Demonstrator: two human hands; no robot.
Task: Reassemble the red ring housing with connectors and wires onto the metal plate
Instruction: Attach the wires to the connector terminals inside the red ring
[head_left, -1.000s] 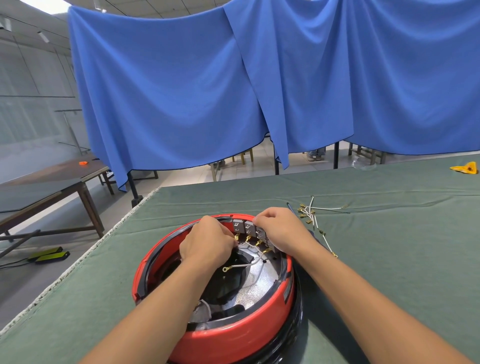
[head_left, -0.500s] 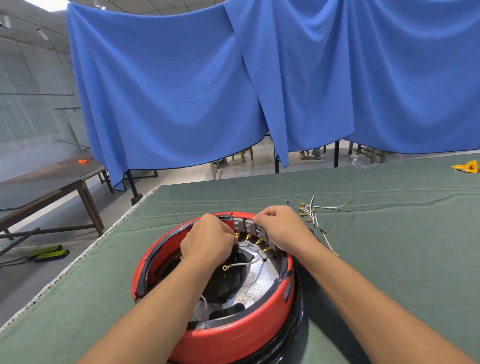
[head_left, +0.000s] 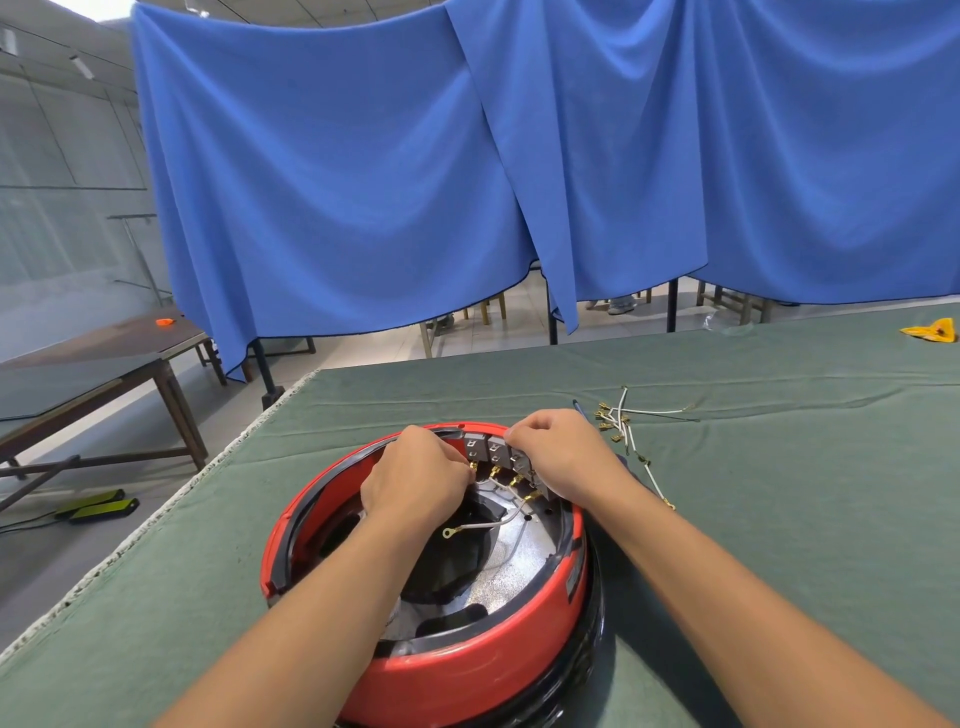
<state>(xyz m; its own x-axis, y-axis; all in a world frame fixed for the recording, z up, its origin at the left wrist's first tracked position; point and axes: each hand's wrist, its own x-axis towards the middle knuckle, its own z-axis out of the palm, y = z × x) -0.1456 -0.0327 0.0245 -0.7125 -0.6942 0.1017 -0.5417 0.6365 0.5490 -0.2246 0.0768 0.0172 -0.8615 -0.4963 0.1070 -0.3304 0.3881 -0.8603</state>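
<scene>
The red ring housing (head_left: 457, 670) sits on the green surface (head_left: 779, 519) just in front of the person, with the speckled metal plate (head_left: 519, 551) showing inside it, and both hands work at its far rim, so the step in hand looks like plugging the wires back onto the connectors. The left hand (head_left: 415, 480) is curled over the inner edge of the ring, its fingertips hidden beneath the knuckles next to the brass terminals; it seems to pinch a wire end, though what exactly it grips cannot be told. Just right of it runs the row of grey connectors (head_left: 493, 452) set along the rim, with short white wires (head_left: 498, 522) trailing down from them, one ending free in a ring terminal. The right hand (head_left: 561, 457) lies curled over the right end of that row, thumb and forefinger pinched at the top of a connector block. Further right, well apart from the ring, a bundle of loose wires (head_left: 623, 426) lies on the surface. The next move probably calls for seating each terminal squarely, steadying the block while pushing
</scene>
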